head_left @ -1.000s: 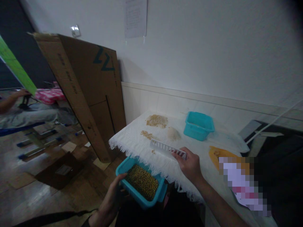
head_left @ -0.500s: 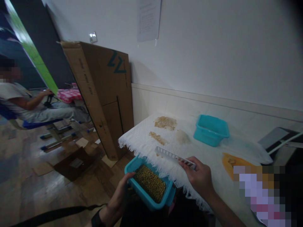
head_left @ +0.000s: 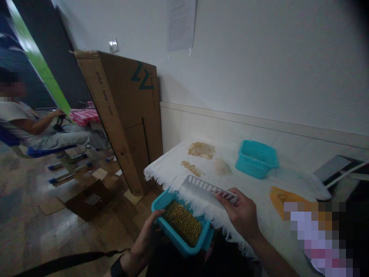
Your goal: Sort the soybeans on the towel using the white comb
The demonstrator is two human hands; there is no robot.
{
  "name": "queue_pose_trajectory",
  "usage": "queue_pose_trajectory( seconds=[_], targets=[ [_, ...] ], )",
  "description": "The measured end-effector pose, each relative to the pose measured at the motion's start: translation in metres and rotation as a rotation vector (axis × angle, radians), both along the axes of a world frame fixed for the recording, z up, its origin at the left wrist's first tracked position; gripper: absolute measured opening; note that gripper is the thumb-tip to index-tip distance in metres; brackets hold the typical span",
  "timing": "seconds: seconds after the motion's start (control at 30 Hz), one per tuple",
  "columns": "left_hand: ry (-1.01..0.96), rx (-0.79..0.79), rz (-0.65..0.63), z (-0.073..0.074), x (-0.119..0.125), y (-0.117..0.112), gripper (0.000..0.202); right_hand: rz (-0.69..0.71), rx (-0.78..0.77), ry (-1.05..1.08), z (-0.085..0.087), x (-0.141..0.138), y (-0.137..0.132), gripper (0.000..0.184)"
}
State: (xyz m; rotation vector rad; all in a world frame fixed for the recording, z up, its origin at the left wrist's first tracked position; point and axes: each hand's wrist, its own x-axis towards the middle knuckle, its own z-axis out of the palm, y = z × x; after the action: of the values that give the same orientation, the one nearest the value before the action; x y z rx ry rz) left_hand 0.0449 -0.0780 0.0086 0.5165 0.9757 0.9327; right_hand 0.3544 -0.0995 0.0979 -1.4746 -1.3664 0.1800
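Observation:
My left hand (head_left: 144, 240) grips the near-left rim of a turquoise tub of beans (head_left: 182, 223), holding it just below the fringed edge of the white cloth (head_left: 170, 169) on the table. My right hand (head_left: 243, 215) is closed on one end of a white slotted plastic scraper (head_left: 206, 189), which lies tilted at the cloth's front edge above the tub. Farther back on the cloth lie a pile of beans (head_left: 201, 149), a small streak of beans (head_left: 191, 168) and a whitish heap of grain (head_left: 221, 166).
A second turquoise tub (head_left: 256, 158) stands at the back of the cloth, with an orange patch (head_left: 281, 197) to its right. A tall cardboard box (head_left: 121, 111) leans on the wall at left. Another person (head_left: 31, 123) sits far left. A flat box (head_left: 89, 200) lies on the floor.
The view swung to the right a second ago. In the last half second my right hand tipped the scraper so its flat face shows, at the cloth edge over the tub.

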Motion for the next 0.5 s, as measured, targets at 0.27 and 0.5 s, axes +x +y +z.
queue_pose_trajectory(
  seconds=[0.27,0.5],
  targets=[
    [0.038,-0.054,0.013,0.005,0.003,0.005,0.068,-0.212,0.05,0.0,0.015,0.037,0.05,0.042],
    [0.053,-0.11,0.03,0.012,0.008,0.008,0.055,-0.215,0.029,0.002,0.0,0.041,0.043,0.037]
  ],
)
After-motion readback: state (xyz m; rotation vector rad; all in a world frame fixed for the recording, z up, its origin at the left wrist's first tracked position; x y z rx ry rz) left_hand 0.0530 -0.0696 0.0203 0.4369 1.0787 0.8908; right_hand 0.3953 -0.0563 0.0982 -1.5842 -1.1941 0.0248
